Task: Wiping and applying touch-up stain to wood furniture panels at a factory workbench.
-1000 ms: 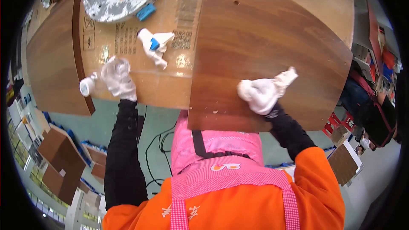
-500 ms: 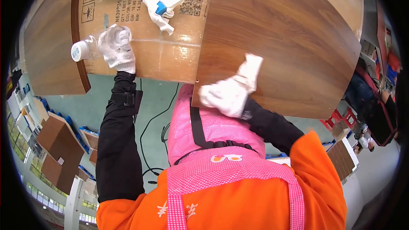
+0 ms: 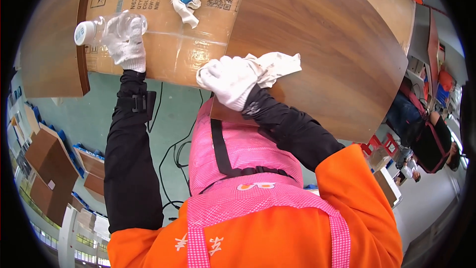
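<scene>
A clear bottle [image 3: 98, 29] is being held over the cardboard [image 3: 188, 52] by the left hand [image 3: 125, 40], fingers curled around its middle. A white cloth [image 3: 280, 67] is being gripped by the right hand [image 3: 230, 80], fingers bunched, at the brown panel [image 3: 312, 39]'s near-left corner.

A worktop covered in printed brown cardboard [image 3: 168, 62] carries a crumpled white cloth [image 3: 188, 16]. Right of the cloth lies a large wood-grain panel [image 3: 320, 34]; well to its left is a second brown panel [image 3: 49, 34], and clear tape [image 3: 198, 40] crosses just nearer.
</scene>
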### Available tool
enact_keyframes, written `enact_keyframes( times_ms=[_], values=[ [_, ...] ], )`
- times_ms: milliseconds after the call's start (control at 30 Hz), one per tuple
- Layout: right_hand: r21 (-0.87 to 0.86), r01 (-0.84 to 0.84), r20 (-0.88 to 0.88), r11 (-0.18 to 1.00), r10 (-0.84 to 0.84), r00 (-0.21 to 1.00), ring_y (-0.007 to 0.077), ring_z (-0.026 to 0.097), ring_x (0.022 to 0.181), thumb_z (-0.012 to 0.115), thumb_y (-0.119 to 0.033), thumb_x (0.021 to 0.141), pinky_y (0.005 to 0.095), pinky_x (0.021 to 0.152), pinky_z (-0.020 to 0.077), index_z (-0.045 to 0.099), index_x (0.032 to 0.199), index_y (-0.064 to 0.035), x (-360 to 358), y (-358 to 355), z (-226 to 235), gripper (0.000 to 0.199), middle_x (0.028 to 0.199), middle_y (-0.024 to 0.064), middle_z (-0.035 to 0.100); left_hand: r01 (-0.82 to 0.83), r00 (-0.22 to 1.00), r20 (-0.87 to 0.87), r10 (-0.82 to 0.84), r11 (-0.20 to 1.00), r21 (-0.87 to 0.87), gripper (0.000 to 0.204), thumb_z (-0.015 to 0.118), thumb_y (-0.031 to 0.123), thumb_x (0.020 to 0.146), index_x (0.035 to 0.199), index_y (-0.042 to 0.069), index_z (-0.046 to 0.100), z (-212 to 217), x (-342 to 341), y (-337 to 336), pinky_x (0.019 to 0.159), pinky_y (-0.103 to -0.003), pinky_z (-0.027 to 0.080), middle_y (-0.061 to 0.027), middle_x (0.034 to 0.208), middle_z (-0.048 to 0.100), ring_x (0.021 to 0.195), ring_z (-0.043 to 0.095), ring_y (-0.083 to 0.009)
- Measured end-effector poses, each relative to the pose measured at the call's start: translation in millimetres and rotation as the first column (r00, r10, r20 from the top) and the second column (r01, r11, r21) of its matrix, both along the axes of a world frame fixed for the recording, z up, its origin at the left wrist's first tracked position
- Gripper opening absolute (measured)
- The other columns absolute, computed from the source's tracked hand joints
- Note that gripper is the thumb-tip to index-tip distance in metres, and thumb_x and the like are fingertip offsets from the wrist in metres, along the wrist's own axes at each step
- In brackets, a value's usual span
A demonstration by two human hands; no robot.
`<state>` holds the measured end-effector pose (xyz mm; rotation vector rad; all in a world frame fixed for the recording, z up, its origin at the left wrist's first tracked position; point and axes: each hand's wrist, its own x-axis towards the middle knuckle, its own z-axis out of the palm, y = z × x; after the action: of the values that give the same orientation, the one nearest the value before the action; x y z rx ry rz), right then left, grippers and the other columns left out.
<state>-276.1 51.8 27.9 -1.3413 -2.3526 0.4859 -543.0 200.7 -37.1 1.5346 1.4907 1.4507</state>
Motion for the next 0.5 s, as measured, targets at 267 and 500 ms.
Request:
enact_keyframes(
  times_ms=[267,500],
  values=[
    [0.013,0.2,0.17,0.98,-0.199,0.965,0.0305,0.061,0.069,0.073,-0.01,0.062,0.044,0.058,0.0468,0.06,0.079,-0.0131,197.7,-120.0,19.3,0.022,0.08,0.007,0.062,-0.01,1.0,0.018,0.011,1.0,-0.011,0.057,0.084,0.024,0.09,0.127,0.001,0.047,3.1,5.9,-3.7,0.102,-0.038,0.053,-0.0157,0.126,0.064,0.116,0.064,-0.0232],
    [0.187,0.372,0.244,0.909,-0.409,0.879,0.0335,0.064,0.089,0.078,-0.016,0.072,0.0479,0.082,0.0493,0.071,0.097,-0.0123,201.7,-38.4,42.0,0.026,0.094,0.0104,0.065,-0.05,0.999,0.017,0.052,0.997,-0.065,0.057,0.08,0.015,0.091,0.133,0.004,0.043,-13.6,4.0,-6.1,0.098,-0.037,0.055,-0.0138,0.128,0.062,0.114,0.062,-0.0212]
  ],
)
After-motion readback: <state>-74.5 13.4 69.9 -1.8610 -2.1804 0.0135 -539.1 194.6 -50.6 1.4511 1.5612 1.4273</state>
